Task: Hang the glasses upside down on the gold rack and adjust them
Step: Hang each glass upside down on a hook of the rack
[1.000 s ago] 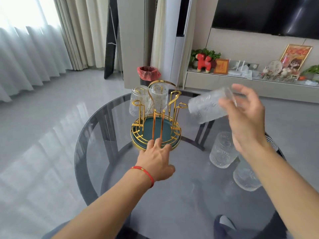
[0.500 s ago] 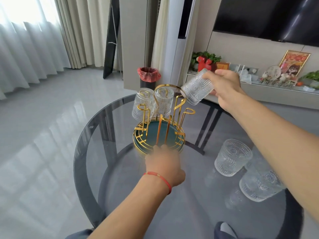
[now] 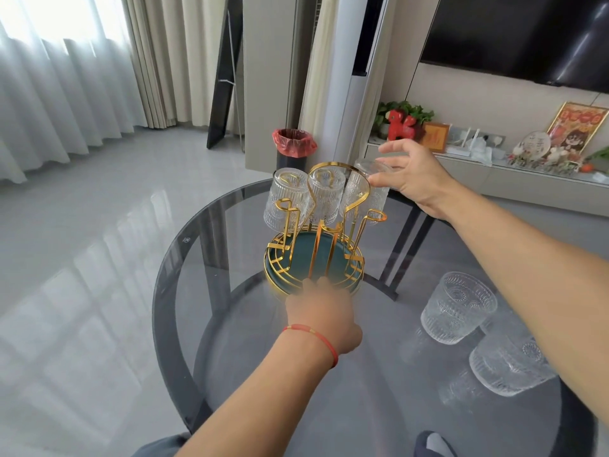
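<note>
The gold rack with a round teal base stands on the glass table. Two ribbed glasses, one at the left and one in the middle, hang upside down on its far hooks. A third glass sits upside down on the right far hook, and my right hand grips it at its raised base. My left hand, with a red string on the wrist, presses on the near rim of the rack's base. Two more glasses, one nearer the rack and one closer to me, stand upright under my right forearm.
The round smoked-glass table has its edge close on the left and front. Near hooks of the rack stand bare. A bin with a red bag is on the floor behind the table. A low shelf with ornaments runs along the right wall.
My right hand has brought the glass down from a tilted position above the rack onto the right far hook, upside down. My left hand stays on the rack's base.
</note>
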A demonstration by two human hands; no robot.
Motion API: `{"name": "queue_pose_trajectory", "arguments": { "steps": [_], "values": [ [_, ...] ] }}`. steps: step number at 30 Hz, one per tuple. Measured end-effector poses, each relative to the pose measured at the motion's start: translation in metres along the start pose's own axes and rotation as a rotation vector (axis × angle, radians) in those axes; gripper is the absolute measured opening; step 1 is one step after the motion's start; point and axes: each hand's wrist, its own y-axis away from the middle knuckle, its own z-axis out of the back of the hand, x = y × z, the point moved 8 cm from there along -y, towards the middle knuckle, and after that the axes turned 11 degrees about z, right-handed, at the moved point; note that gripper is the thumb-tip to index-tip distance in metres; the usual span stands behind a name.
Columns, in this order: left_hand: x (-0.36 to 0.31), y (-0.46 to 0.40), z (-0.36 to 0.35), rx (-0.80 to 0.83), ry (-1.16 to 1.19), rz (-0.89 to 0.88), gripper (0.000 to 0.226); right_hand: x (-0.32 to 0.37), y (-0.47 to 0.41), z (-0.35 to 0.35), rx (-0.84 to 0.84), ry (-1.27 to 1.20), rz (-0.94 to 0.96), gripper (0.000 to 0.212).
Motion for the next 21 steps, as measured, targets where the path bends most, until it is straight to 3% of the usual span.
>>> {"name": "queue_pose_trajectory", "arguments": {
  "steps": [10,21],
  "values": [
    [-0.002,0.0,0.0,0.015,-0.021,0.013,0.048,-0.013,-0.005,-0.021,0.255,0.037,-0.015,0.072],
    [-0.004,0.0,-0.002,0.001,-0.069,0.016,0.044,-0.017,0.002,-0.034,0.365,0.069,-0.024,0.086]
  ]
}}
